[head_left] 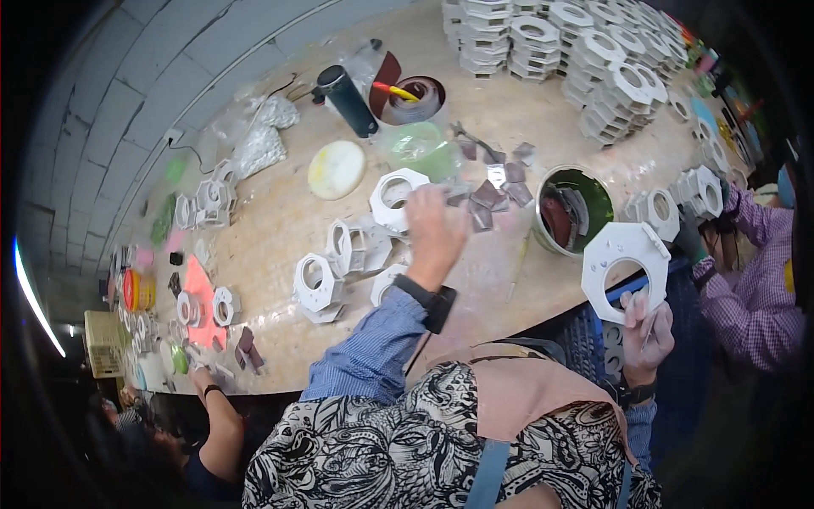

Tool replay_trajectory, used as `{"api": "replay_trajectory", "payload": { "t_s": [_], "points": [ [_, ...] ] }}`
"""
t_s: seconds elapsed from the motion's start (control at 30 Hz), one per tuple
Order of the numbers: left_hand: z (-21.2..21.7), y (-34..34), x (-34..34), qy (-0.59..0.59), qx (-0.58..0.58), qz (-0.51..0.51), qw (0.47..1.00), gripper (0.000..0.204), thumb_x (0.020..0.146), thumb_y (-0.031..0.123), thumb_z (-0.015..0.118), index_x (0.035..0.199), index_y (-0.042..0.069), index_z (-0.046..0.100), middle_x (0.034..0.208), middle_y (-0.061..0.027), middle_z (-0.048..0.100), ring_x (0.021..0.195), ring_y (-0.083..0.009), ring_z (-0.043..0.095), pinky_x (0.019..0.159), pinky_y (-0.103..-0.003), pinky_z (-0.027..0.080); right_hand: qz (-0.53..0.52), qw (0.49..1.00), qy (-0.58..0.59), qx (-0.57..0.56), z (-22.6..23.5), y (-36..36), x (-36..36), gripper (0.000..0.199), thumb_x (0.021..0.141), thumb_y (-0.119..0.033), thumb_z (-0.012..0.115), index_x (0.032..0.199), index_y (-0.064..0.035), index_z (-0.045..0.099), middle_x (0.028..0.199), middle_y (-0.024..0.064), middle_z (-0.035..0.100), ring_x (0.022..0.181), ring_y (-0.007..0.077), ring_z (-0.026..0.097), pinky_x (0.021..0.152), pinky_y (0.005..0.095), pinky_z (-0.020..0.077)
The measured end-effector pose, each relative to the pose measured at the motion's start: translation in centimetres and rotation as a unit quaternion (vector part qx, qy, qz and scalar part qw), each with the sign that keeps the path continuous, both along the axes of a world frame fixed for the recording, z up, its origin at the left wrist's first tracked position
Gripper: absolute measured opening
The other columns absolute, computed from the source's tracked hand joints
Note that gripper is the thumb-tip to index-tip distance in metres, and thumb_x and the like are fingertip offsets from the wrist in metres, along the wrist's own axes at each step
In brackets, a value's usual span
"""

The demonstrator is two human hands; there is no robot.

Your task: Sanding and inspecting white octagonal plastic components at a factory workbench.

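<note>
A white octagonal frame [598,276] with a round hole is held up beyond the table's front edge. My right hand [649,331] is closed on its lower rim. Over the table my left hand [439,233] is at the right side of another white octagonal frame [386,188]. The left fingers are smeared and partly hidden, so a grip on that frame cannot be made out. Nearer to me lie more of these frames, among them one with a round hole [303,280] and one standing on its side [337,242].
A green-lined bucket [547,242] holds brown sheet scraps. Cut brown squares [487,193], a dark cylinder [348,102], a brown roll [434,92] and a round pale disc [337,170] lie farther back. Tall frame stacks [593,76] stand far right. Co-workers' arms [222,424] show at both sides.
</note>
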State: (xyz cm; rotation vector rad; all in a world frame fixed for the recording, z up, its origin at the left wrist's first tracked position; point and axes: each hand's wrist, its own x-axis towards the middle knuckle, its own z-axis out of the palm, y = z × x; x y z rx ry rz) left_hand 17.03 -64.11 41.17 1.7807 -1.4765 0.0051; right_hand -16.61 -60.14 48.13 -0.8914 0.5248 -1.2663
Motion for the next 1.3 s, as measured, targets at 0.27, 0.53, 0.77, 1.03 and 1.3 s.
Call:
{"api": "replay_trajectory", "payload": {
  "t_s": [0.27,0.53,0.77,1.03,1.3],
  "points": [
    [-4.4,2.3,9.2,-0.157,0.189,-0.026,0.969,0.047,0.072,0.023,0.07,0.109,0.0,0.051,0.108,-0.0177,0.052,0.105,-0.0329,0.047,0.095,-0.05,0.027,0.007,0.999,0.034,0.026,-0.3,-1.6,3.2,0.029,0.091,-0.026,0.051,0.078,-0.0002,0.054,0.079,0.0098,0.052,0.069,0.0185,0.049,0.084,0.0366,0.0364],
    [3.0,5.0,11.8,0.618,0.015,-0.116,0.778,0.042,0.094,0.033,0.049,0.121,0.001,0.048,0.106,-0.0133,0.057,0.099,-0.0223,0.051,0.09,-0.041,0.039,0.043,0.994,0.1,0.012,-0.6,-2.1,4.1,0.029,0.09,-0.026,0.049,0.077,-0.0005,0.052,0.078,0.0105,0.053,0.068,0.0194,0.051,0.082,0.0357,0.0378],
    [5.8,6.3,9.2,0.838,-0.125,-0.233,0.477,0.052,0.098,0.037,0.036,0.137,0.004,0.029,0.125,-0.0179,0.045,0.089,-0.0221,0.047,0.084,-0.039,0.045,0.04,0.996,0.075,0.033,-0.8,-2.7,5.5,0.029,0.09,-0.025,0.049,0.078,0.0005,0.053,0.079,0.0104,0.053,0.069,0.0186,0.048,0.075,0.0329,0.0382],
    [4.9,6.8,10.5,0.74,-0.056,-0.157,0.652,0.049,0.096,0.035,0.044,0.131,0.002,0.04,0.118,-0.0126,0.051,0.093,-0.0196,0.051,0.083,-0.039,0.045,0.049,0.996,0.073,0.033,-0.6,-2.5,4.5,0.027,0.09,-0.022,0.047,0.075,0.0005,0.051,0.079,0.0112,0.053,0.068,0.0193,0.049,0.079,0.0334,0.0378],
    [-2.1,4.9,9.8,-0.153,0.114,-0.021,0.981,0.056,0.07,0.018,0.07,0.119,0.001,0.049,0.102,-0.0162,0.052,0.101,-0.0334,0.047,0.092,-0.047,0.029,0.056,0.995,0.077,0.032,-0.8,-1.6,4.5,0.028,0.09,-0.02,0.05,0.069,-0.0013,0.049,0.076,0.0126,0.055,0.069,0.0202,0.051,0.071,0.0326,0.0403]
  ]
}}
